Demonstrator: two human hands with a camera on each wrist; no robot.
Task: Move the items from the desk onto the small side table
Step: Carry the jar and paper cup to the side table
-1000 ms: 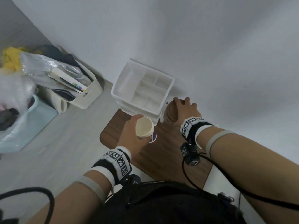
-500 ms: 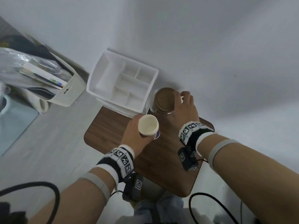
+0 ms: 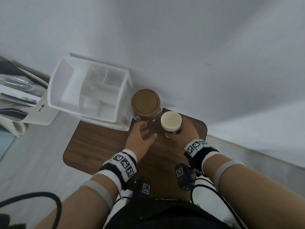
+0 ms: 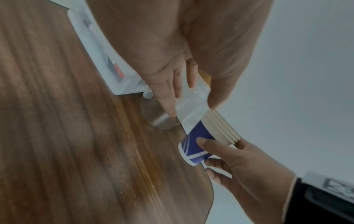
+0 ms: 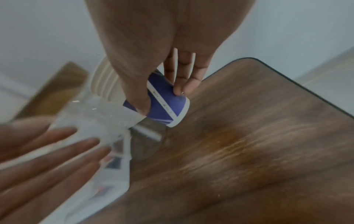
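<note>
Now, right hand (image 3: 184,129): grasping paper cup stack (image 3: 171,120)
Left hand (image 3: 140,138): released, fingers straight beside glass jar (image 3: 146,104)
Worktop (image 3: 99,146): carrying jar, white organizer (image 3: 89,90)

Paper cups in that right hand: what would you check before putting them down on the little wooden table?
1. Grip: right hand is curled round the paper cups: ok.
2. Cups mouth-up: ok.
3. Bare wood on the side table beside the jar: ok.
4. Left hand away from the cups: open, at the jar: ok.
5. Jar standing upright with its lid on: ok.
6. Cup bottom already touching the table: cannot tell.
</note>
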